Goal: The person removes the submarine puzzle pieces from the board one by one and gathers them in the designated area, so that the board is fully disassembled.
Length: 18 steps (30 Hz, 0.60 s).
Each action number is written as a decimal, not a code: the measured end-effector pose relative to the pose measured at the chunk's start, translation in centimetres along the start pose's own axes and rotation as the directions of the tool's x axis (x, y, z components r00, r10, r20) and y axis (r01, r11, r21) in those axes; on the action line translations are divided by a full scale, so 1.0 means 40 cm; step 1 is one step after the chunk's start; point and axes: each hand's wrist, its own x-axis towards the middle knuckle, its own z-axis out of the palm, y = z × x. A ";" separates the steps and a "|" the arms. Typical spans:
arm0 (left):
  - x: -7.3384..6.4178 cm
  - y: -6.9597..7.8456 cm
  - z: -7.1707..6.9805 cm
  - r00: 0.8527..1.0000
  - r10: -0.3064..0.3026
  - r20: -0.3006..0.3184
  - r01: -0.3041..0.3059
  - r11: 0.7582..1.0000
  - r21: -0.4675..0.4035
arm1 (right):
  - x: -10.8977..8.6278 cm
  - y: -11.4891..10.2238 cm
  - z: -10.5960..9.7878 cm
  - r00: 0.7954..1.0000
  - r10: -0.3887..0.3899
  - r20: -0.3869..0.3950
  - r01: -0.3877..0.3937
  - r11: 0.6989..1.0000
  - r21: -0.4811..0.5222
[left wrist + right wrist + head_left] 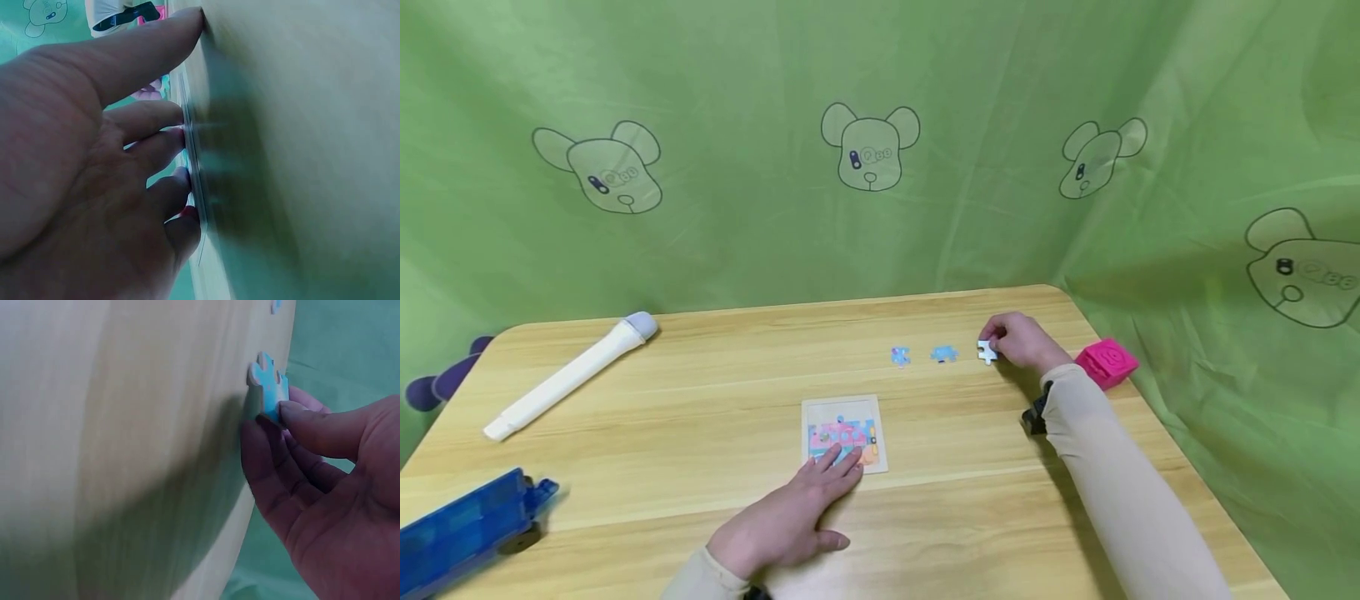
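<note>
Near the back right of the table my right hand (1021,340) pinches a light-blue puzzle piece (987,351) between thumb and fingers. In the right wrist view that puzzle piece (270,390) shows knobs and notches, and the thumb lies on its face. My left hand (797,515) rests with straight fingers on the lower part of a square puzzle tray (841,400). Joined pink, blue and orange pieces fill the tray's lower part; its upper part is bare. From the left wrist view, the fingertips (181,234) touch the tray's edge and the thumb is spread apart.
Two loose blue puzzle pieces, one (900,356) left of another (943,354), lie beside the held one. A pink cube (1107,363) sits at the right edge. On the left are a white microphone (572,375) and a blue toy truck (467,529). Green cloth (737,233) hangs behind.
</note>
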 end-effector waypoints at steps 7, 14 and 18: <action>0.003 0.001 -0.004 1.000 0.008 0.004 -0.008 1.000 -0.001 | 0.003 0.011 0.008 1.000 0.022 -0.007 -0.022 1.000 -0.002; 0.002 0.003 -0.005 1.000 -0.001 0.006 0.001 1.000 -0.004 | 0.003 0.008 0.016 1.000 -0.027 0.000 0.027 0.997 -0.066; 0.001 0.003 -0.004 1.000 0.000 0.004 0.000 1.000 0.003 | -0.004 -0.019 0.025 0.997 -0.041 -0.066 0.033 0.993 -0.111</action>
